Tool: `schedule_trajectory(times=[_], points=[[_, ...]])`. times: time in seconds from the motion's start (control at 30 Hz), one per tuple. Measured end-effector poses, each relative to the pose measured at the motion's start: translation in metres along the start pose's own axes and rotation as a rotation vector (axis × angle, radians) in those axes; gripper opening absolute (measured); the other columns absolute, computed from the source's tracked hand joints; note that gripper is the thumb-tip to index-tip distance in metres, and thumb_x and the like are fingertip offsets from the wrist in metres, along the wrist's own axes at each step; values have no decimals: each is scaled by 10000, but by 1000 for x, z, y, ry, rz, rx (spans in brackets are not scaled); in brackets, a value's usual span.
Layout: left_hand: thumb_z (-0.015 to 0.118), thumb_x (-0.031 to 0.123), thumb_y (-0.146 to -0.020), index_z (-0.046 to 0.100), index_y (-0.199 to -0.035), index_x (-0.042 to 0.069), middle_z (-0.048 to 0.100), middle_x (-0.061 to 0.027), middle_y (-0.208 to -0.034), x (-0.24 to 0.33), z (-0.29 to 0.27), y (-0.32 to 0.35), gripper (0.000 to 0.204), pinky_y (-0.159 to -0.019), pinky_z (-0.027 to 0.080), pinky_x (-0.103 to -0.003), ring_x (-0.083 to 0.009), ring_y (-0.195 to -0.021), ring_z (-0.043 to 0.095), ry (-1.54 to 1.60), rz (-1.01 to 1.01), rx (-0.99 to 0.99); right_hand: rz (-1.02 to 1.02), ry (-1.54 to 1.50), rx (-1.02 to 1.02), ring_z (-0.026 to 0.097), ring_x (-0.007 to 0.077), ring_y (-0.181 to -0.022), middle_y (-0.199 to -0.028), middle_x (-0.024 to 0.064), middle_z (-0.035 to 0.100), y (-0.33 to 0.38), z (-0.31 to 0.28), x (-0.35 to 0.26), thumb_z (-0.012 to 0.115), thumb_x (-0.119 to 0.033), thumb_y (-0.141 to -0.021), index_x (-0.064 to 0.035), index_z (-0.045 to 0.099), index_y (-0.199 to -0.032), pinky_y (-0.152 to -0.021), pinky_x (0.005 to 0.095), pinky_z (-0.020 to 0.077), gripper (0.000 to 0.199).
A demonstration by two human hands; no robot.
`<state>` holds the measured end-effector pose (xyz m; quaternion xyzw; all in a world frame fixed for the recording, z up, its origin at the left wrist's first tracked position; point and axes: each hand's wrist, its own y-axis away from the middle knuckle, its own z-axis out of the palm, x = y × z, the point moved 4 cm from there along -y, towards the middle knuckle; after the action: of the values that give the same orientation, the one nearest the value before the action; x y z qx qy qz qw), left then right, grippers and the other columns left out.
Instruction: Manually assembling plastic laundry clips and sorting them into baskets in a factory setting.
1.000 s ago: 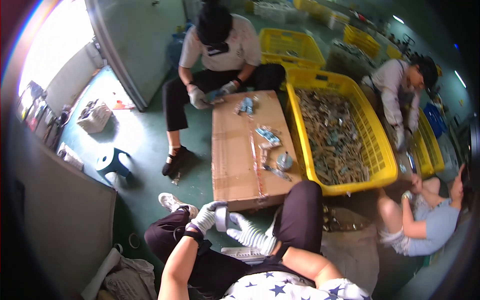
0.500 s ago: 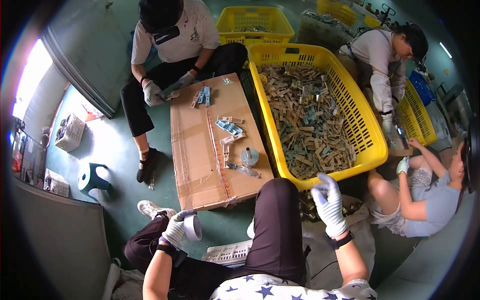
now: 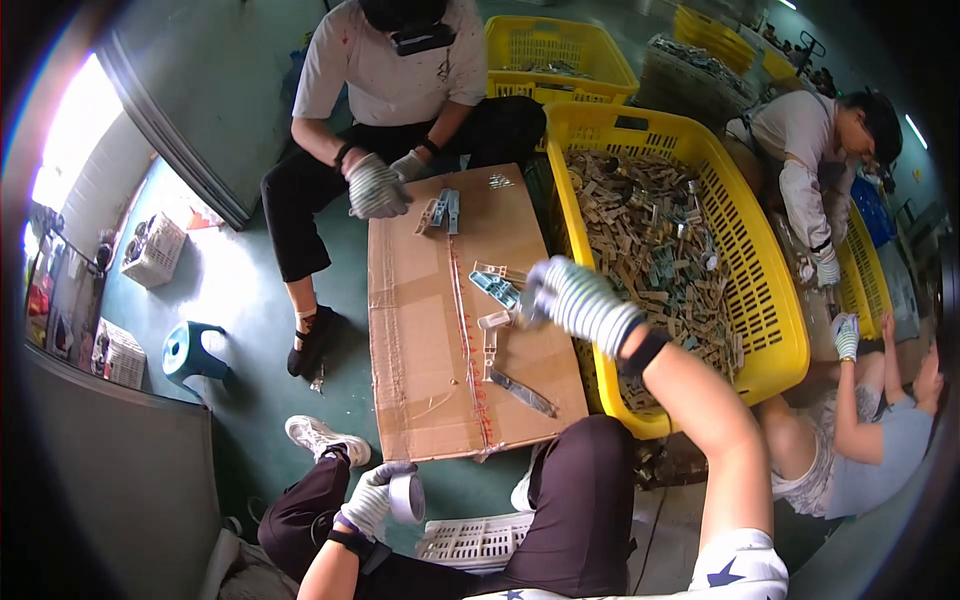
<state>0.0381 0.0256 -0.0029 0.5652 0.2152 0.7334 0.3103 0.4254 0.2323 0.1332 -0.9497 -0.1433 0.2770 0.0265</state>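
Note:
My left hand [image 3: 370,498], in a striped glove, is closed on a roll of whitish tape [image 3: 407,497] just off the near edge of the cardboard box [image 3: 420,360]. My right hand [image 3: 580,298] reaches over the box's right side, its fingers closed round a round grey metal piece [image 3: 532,303], mostly covered by the glove. Close by on the box lie a light blue clip-like part [image 3: 494,289], pale plastic pieces [image 3: 490,340] and a dark flat strip [image 3: 524,394]. Farther off, more blue and beige parts [image 3: 440,212] sit together.
A yellow crate [image 3: 775,300] full of small brown and green pieces stands right of the box. Across from me sits a person with gloved hands [image 3: 376,187] at the box's far edge. Two others work at the right. A teal stool [image 3: 190,350] and white baskets [image 3: 153,250] are leftward.
My right hand has swung forward and left from beside the crate onto the round metal piece. My left hand still holds the tape. The person opposite has moved a gloved hand over the box.

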Motion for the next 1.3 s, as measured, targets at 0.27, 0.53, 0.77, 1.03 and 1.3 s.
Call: schedule_trajectory(times=[0.27,0.53,0.77,1.03,1.3], points=[[709,-54,-805,692,-1063,69,679,-26,-986,-15,-25,-12,286,-789,549,-293,-123,-874,635,-165,54,-55,174,106,315,592,385,-985,-1066,176,615,-109,35,93,587,-73,-836,-74,580,-1086,-875,448,491,250],[682,-60,-829,680,-1102,79,673,-14,-950,-7,-14,-9,306,-759,539,-285,-110,-834,630,-95,40,-95,84,-193,402,626,332,-925,-1043,182,624,-56,-7,55,565,-37,-868,-34,598,-1093,-839,388,512,227],[631,-60,-850,679,-1049,54,672,-36,-907,-18,-15,-9,234,-684,566,-284,-148,-773,658,-26,-11,24,124,-130,231,630,304,-940,-1069,173,629,58,-86,1,530,-17,-876,-3,589,-1127,-853,364,505,258],[646,-39,-850,695,-1020,58,672,5,-851,-12,-9,-14,201,-653,525,-254,-93,-739,621,-103,89,-2,396,67,159,623,202,-997,-1086,130,633,201,-171,-60,528,-31,-912,9,568,-1168,-865,302,484,262],[632,-72,-840,685,-1066,64,680,-11,-952,-15,-5,-14,269,-713,542,-265,-99,-801,631,15,128,-103,553,227,231,596,151,-983,-1078,100,633,304,-291,-132,557,-62,-917,-9,560,-1214,-864,270,471,302]])
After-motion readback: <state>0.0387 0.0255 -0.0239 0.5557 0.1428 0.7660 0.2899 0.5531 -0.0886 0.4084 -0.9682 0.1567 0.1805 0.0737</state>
